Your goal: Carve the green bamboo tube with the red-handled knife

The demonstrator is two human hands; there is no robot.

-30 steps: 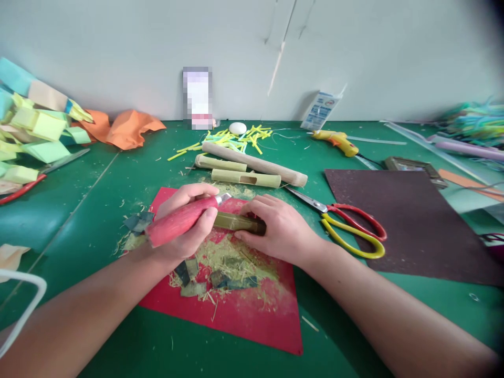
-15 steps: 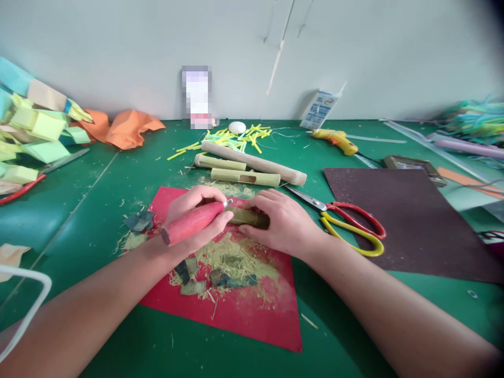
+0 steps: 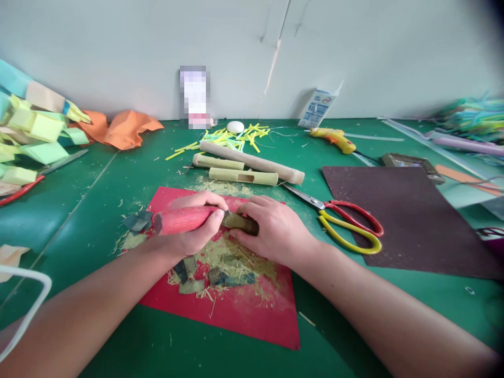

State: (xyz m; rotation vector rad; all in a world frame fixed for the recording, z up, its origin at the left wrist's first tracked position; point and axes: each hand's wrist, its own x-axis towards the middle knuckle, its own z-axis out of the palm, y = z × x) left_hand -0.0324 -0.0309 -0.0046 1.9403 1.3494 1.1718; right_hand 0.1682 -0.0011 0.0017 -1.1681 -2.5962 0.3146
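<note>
My left hand [image 3: 199, 223] is wrapped round a carving tool with a thick red wooden handle [image 3: 185, 219]. Its metal end meets a short, dark green bamboo tube [image 3: 244, 222], and the tip itself is hard to make out. My right hand [image 3: 271, 223] grips the other end of that tube, thumb on the near side and fingers over the far side. Both hands are above a red mat [image 3: 260, 320]. Pale shavings [image 3: 236, 257] and several dark green bamboo chips [image 3: 191, 286] lie scattered on it.
Beyond the mat lie cut bamboo tubes [image 3: 244, 176] and a pale wooden rod [image 3: 255, 164]. Scissors with red and yellow handles [image 3: 350, 226] rest on the right, partly over a dark sheet [image 3: 394, 210]. A yellow glue gun [image 3: 334, 140] is behind; folded papers [image 3: 39, 126] are left.
The red handle has swung flatter, nearly level and in line with the tube, and its metal end is now against the bamboo. Both hands have shifted slightly left.
</note>
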